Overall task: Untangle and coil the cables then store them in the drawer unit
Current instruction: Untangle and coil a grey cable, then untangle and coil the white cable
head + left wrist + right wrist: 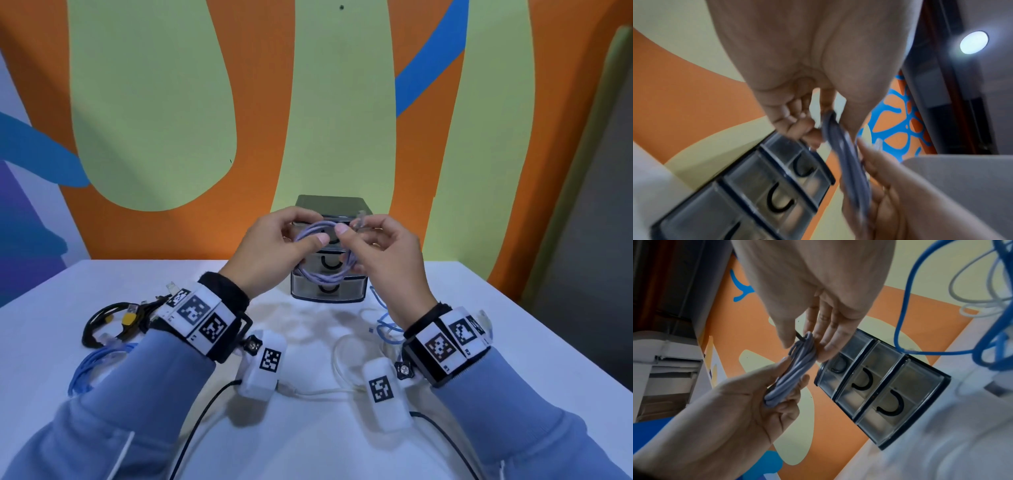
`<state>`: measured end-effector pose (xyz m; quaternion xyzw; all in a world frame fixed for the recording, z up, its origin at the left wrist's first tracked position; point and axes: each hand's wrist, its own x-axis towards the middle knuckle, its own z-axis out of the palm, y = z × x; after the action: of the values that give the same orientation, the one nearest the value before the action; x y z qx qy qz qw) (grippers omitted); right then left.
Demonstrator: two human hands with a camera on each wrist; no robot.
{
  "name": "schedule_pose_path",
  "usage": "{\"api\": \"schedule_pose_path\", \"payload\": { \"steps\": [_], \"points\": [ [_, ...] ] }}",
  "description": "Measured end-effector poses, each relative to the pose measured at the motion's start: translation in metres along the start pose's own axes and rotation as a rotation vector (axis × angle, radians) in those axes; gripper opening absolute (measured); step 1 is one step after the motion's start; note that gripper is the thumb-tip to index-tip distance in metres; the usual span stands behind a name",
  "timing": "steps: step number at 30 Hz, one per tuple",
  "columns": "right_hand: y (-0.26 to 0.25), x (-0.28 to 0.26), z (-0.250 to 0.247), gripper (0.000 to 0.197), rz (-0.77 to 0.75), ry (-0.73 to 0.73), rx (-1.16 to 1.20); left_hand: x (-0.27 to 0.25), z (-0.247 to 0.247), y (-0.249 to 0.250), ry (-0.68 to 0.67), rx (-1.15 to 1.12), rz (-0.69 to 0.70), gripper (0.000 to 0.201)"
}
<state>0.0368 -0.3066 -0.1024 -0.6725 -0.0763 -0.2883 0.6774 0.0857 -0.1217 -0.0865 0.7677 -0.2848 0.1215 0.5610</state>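
Note:
A lavender cable (325, 275) wound into a small coil hangs in the air just in front of the drawer unit (327, 298). My left hand (313, 229) pinches the coil's top left between thumb and fingers. My right hand (352, 229) pinches the coil's top right, near its clear plug end (360, 219). In the left wrist view the coil (849, 162) runs down from my left fingers (795, 118) to the right hand (890, 194). The right wrist view shows the coil (795, 368) between both hands, with the three shut drawers (879, 386) behind.
On the white table (496, 342) lie a black cable with a yellow plug (118, 320) and a blue cable (90, 365) at left. Another blue cable (387, 325) and a white cable (344, 356) lie centre right. A painted wall stands close behind the drawer unit.

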Motion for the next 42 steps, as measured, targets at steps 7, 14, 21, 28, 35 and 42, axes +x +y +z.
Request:
{"api": "schedule_pose_path", "payload": {
  "steps": [7,14,21,28,35,42],
  "points": [
    [-0.001,-0.007,0.003,0.028,0.005,-0.098,-0.070,-0.024,-0.022,0.009,-0.128,0.070,-0.282,0.035],
    [-0.003,-0.009,-0.007,0.035,0.053,-0.447,-0.434,-0.043,-0.061,0.011,0.098,0.442,-0.261,0.015],
    [-0.011,-0.048,-0.023,0.044,0.099,-1.084,-1.126,-0.046,-0.088,-0.004,-0.002,0.802,-0.406,0.024],
    [-0.021,-0.057,-0.022,0.012,-0.029,-0.982,-1.043,-0.061,-0.074,-0.003,-0.182,1.078,-0.442,0.017],
    [-0.034,-0.057,-0.020,0.014,-0.004,-0.691,-0.661,-0.086,-0.055,0.039,-0.359,0.779,-0.038,0.044],
    [-0.056,-0.062,-0.016,0.022,0.071,-0.546,-0.339,-0.101,-0.024,0.076,-0.318,0.271,-0.082,0.044]
  ]
}}
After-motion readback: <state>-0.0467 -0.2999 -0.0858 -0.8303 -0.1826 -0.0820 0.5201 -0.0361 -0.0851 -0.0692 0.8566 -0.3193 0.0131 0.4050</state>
